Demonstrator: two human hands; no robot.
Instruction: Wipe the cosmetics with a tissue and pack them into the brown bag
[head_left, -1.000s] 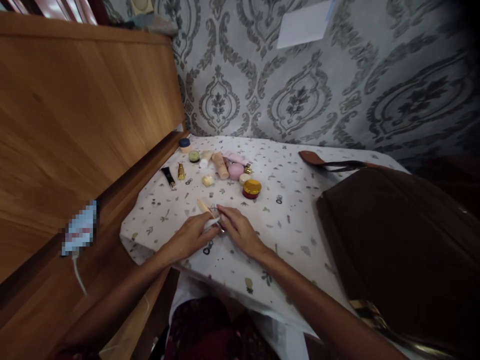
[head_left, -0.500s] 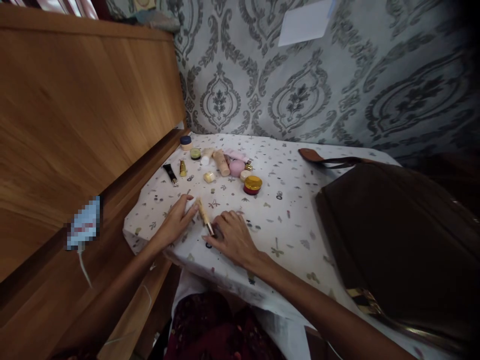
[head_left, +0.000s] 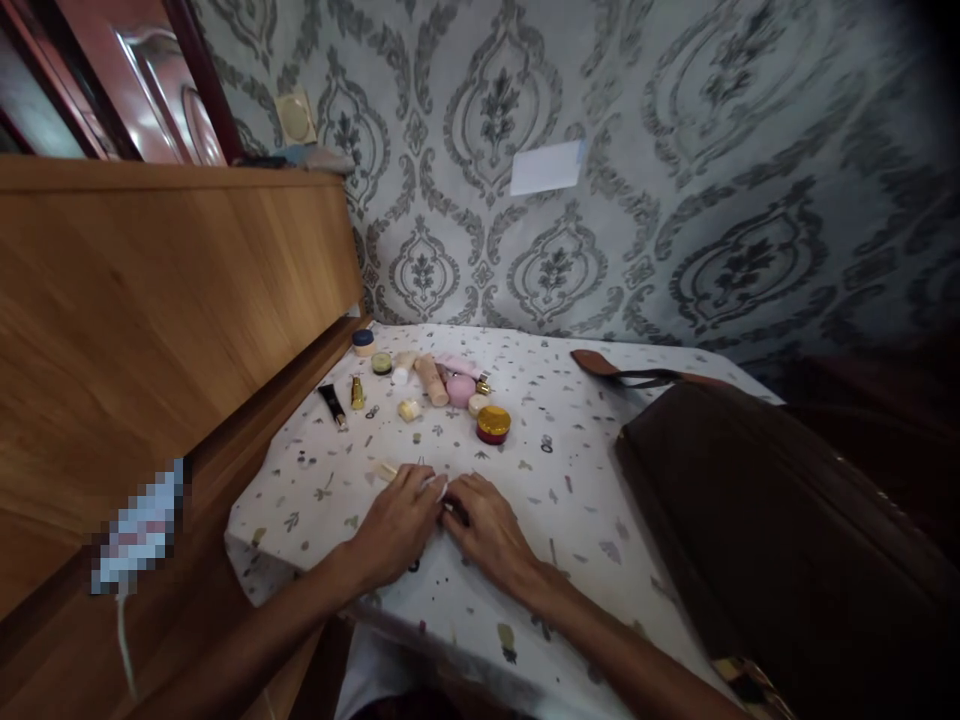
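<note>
My left hand (head_left: 401, 522) is closed over a slim beige cosmetic tube. Only the pale end of the tube (head_left: 384, 469) sticks out past the fingers. Close against it, my right hand (head_left: 486, 525) has its fingers curled at the tube's other end, where the cap is; the cap itself is mostly hidden. Both hands rest low over the near part of the patterned tablecloth (head_left: 585, 500). Beyond them lie a red jar with a gold lid (head_left: 493, 425), a small cream-coloured pot (head_left: 410, 409) and a black tube (head_left: 331, 406).
Farther back sit a pink round container (head_left: 460, 391), a beige tube (head_left: 431, 380), a gold lipstick-like tube (head_left: 357, 393), a green-topped jar (head_left: 381, 363) and a dark-lidded jar (head_left: 363, 343). A large brown bag (head_left: 750, 520) occupies the right side. Wooden furniture (head_left: 172, 300) borders the left.
My left hand has come right and closed over the tube, which lay exposed between the hands before. My hands are now together. The camera view has tilted up.
</note>
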